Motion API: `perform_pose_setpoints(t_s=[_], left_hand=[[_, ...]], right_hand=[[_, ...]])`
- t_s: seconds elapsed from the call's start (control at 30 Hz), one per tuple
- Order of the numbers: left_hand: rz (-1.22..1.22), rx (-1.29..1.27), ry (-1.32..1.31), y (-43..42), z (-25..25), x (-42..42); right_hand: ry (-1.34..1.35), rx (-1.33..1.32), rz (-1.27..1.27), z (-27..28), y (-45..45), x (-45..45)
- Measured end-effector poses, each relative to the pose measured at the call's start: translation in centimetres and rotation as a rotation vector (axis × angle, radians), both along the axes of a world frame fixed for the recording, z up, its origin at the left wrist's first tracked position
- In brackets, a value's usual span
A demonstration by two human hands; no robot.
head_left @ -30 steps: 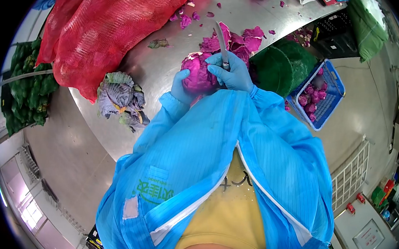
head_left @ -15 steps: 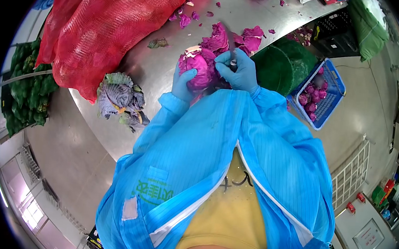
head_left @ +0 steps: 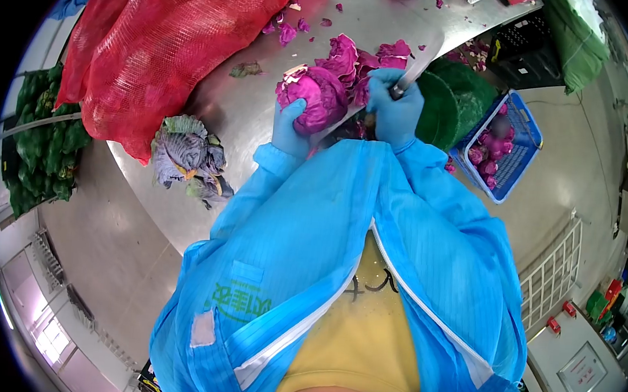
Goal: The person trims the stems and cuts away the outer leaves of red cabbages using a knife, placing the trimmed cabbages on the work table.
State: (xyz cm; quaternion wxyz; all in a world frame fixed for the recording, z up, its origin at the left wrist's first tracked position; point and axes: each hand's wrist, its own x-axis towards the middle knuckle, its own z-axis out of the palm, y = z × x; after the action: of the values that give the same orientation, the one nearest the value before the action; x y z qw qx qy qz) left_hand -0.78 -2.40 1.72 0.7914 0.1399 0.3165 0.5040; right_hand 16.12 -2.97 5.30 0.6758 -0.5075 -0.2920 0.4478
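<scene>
A red cabbage (head_left: 321,98) with its pale cut stem up is gripped by my left hand (head_left: 290,127), which wears a blue glove. My right hand (head_left: 394,110), gloved too, is closed around the dark handle of a knife (head_left: 412,73). Its blade points up and to the right, apart from the cabbage. Loose purple cabbage leaves (head_left: 342,56) lie on the metal table just beyond both hands. Left of my left arm sits a bunch of dull outer cabbage leaves (head_left: 186,154).
A big red mesh sack (head_left: 183,37) covers the table's left part. Right of the table stand a green bag-like container (head_left: 448,103), a blue crate (head_left: 524,156) holding several small red cabbages, and a black crate (head_left: 528,54). Leaf scraps are scattered over the metal table (head_left: 263,94).
My right hand with the knife has moved right, away from the cabbage, and the blade now shows clearly. The cabbage has turned slightly in my left hand.
</scene>
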Motion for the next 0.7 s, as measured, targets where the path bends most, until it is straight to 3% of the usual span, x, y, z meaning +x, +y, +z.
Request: perform_pose_setpoints(t_s=[0.1, 0.3, 0.33, 0.37, 0.43, 0.47, 0.53, 0.6, 0.67, 0.7], left_hand=[[-0.016, -0.054, -0.042, -0.1, 1.0, -0.5], [-0.074, -0.086, -0.14, -0.1, 1.6, -1.1], [-0.057, 0.069, -0.004, 0.1, 1.5, -1.0], [-0.04, 0.221, 0.133, 0.2, 1.4, -0.9], [-0.04, 0.288, 0.255, 0.3, 1.1, -1.2], [-0.046, 0.349, 0.382, 0.4, 0.9, -1.3], [-0.024, 0.435, 0.474, 0.6, 1.4, -0.9], [-0.02, 0.65, 0.784, 0.5, 1.7, -0.7], [-0.026, 0.674, 0.923, 0.5, 1.4, -0.8], [-0.039, 0.762, 1.121, 0.5, 1.7, -0.8]], right_hand=[[0.026, -0.056, 0.07, -0.6, 0.8, 1.7], [-0.358, -0.156, 0.068, -1.8, 0.1, 2.0], [-0.36, -0.149, 0.075, -1.8, -0.2, 2.1], [-0.164, -0.201, 0.131, -1.7, -0.7, 2.2], [0.192, -0.342, 0.339, -2.2, -1.3, 3.4], [0.188, -0.341, 0.344, -2.6, -1.4, 3.7], [0.451, -0.29, 0.313, -1.4, -1.9, 3.3], [0.432, -0.308, 0.262, -0.6, -2.4, 3.2], [-0.013, -0.289, 0.456, -0.3, -2.5, 3.7], [-0.109, -0.308, 0.457, 0.1, -2.4, 3.1]])
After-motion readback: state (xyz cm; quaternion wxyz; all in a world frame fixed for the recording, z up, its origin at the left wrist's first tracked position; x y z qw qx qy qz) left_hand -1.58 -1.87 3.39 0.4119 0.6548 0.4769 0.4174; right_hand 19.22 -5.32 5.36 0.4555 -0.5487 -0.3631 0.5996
